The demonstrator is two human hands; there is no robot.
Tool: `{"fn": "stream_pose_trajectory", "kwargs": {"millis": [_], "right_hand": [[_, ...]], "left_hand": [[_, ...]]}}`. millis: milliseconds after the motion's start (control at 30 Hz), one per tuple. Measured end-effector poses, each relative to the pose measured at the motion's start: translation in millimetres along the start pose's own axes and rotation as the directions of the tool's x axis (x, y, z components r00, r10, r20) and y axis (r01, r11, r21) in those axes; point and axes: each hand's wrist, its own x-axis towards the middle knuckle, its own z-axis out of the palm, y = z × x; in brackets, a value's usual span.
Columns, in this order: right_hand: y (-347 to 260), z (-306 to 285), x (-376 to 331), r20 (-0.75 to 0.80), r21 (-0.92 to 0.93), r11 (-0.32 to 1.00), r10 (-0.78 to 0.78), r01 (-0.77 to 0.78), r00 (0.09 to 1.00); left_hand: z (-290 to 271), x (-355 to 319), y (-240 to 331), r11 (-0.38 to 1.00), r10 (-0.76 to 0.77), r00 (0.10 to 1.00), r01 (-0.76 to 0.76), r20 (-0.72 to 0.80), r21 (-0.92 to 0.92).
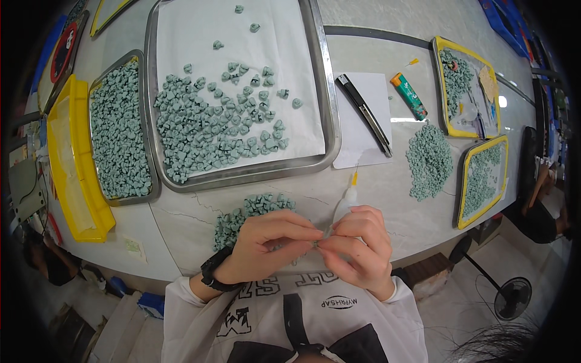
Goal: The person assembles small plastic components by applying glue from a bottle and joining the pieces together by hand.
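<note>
Close to my body, my left hand (pixel 269 242) and my right hand (pixel 362 245) meet, fingertips pinched together on a small grey-green piece (pixel 315 244) that they mostly cover. A dark watch is on my left wrist. Just beyond my right fingers is a white squeeze bottle (pixel 345 204) with a yellow needle tip, pointing away from me. Whether it lies on the table or rests against my right hand I cannot tell. Behind my left hand sits a loose heap of larger grey-green pieces (pixel 266 204), partly hidden by that hand.
A large paper-lined metal tray (pixel 242 172) holds scattered pieces. Left of it stand a full narrow tray (pixel 156 187) and a yellow bin (pixel 78 187). To the right are a box cutter (pixel 365 115) on paper, a green lighter (pixel 409 97), a heap of small pieces (pixel 430 162) and yellow-rimmed trays (pixel 463 215).
</note>
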Motion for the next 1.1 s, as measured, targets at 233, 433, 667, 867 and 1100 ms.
{"fn": "stream_pose_trajectory", "kwargs": {"millis": [233, 433, 667, 867, 1100], "right_hand": [[-1.0, 0.2, 0.5, -0.016, -0.029, 1.000, -0.004, 0.003, 1.000], [-5.2, -2.0, 1.4, -0.009, -0.068, 0.998, -0.006, 0.005, 1.000], [-4.9, -1.5, 0.9, -0.018, -0.085, 0.996, -0.017, 0.015, 1.000], [-3.9, -1.3, 1.8, -0.024, 0.006, 0.999, 0.033, -0.033, 0.999], [-1.9, -1.3, 3.9, 0.016, 0.091, 0.993, 0.076, -0.077, 0.997]], "left_hand": [[1.4, -1.4, -0.1, 0.999, 0.010, 1.000, -0.009, -0.020, 0.046], [1.7, -1.9, -1.6, 1.000, -0.005, 0.999, 0.006, -0.033, 0.017], [3.8, -1.6, -0.7, 0.990, -0.053, 0.997, 0.046, -0.048, -0.129], [2.1, -2.2, -2.3, 0.984, -0.059, 0.998, 0.056, -0.017, -0.168], [1.1, -2.1, 0.4, 0.993, -0.076, 0.997, 0.073, -0.028, -0.090]]}}
